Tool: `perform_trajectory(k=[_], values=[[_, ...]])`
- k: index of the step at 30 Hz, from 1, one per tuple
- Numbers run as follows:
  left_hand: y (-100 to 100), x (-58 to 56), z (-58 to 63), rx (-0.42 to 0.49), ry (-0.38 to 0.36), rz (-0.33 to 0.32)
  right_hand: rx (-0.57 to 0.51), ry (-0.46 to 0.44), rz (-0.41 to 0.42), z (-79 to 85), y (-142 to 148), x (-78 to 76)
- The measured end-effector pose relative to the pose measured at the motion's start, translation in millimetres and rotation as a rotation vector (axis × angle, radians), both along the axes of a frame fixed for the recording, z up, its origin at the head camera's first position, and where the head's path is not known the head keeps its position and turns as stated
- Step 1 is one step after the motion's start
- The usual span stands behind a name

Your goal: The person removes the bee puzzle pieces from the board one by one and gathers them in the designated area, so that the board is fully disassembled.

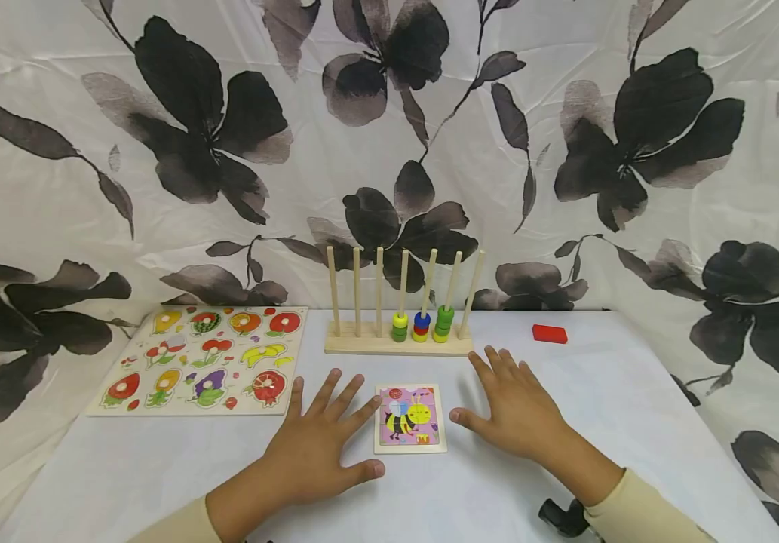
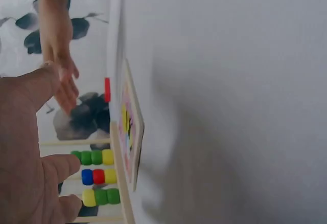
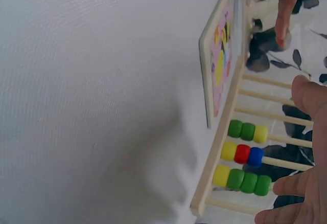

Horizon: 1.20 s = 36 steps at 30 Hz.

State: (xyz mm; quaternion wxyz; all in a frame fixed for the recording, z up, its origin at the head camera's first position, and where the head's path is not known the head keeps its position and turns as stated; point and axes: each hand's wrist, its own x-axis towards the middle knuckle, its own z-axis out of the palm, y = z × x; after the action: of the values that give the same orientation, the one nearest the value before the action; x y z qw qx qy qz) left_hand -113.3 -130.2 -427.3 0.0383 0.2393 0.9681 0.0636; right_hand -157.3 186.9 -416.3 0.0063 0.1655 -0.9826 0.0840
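Background: a white cloth backdrop printed with dark grey flowers [image 1: 389, 151] behind a table with a plain white covering [image 1: 470, 498]. A small, flat, rectangular picture puzzle with a yellow-and-black bee on pink [image 1: 411, 419] lies flat on the table between the two hands, in front of a pale wooden peg stand with coloured beads [image 1: 362, 345]. Left hand [image 1: 321, 452]: fingers straight and widely spread, nothing gripped; the index fingertip overlaps the puzzle's left edge in the head view, though the left wrist view suggests the hand hovers above the table. Right hand [image 1: 514, 407]: fingers extended, thumb apart, nothing gripped, just off the puzzle's right side. Handling estimate: the puzzle looks thin, stiff and light, probably wood, unlikely to bend or break; the printed face may be a little slippery. Faint lines suggest separate pieces; whether they sit loose cannot be told, so tilting might spill them. Best hold, judged from shape: the pale raised-looking border [image 1: 411, 449], pinched at opposite side edges, level, with fingertips kept off the picture. Its low edge probably offers little purchase from above.
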Motion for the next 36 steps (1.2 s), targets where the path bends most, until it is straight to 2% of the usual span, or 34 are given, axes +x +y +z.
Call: perform_trajectory(k=[3, 10, 19, 29, 36], values=[[2.1, 3.7, -3.5, 0.015, -0.022, -0.044, -0.003, -0.006, 0.009, -2.4, -3.6, -1.0], [7.6, 9.5, -10.5, 0.034, -0.123, -0.124, -0.038, 0.029, 0.040, -5.5, -13.1, -4.4], [19.7, 19.2, -18.6, 0.026, -0.149, -0.219, -0.089, 0.021, 0.068, -11.2, -26.8, -11.0], [26.6, 24.1, -20.5, -0.008, -0.215, -0.209, -0.137, -0.002, 0.118, -18.7, -41.1, -21.5], [27.4, 24.1, -22.3, -0.033, -0.259, -0.199, -0.133, -0.029, 0.173, -26.0, -53.4, -30.3]])
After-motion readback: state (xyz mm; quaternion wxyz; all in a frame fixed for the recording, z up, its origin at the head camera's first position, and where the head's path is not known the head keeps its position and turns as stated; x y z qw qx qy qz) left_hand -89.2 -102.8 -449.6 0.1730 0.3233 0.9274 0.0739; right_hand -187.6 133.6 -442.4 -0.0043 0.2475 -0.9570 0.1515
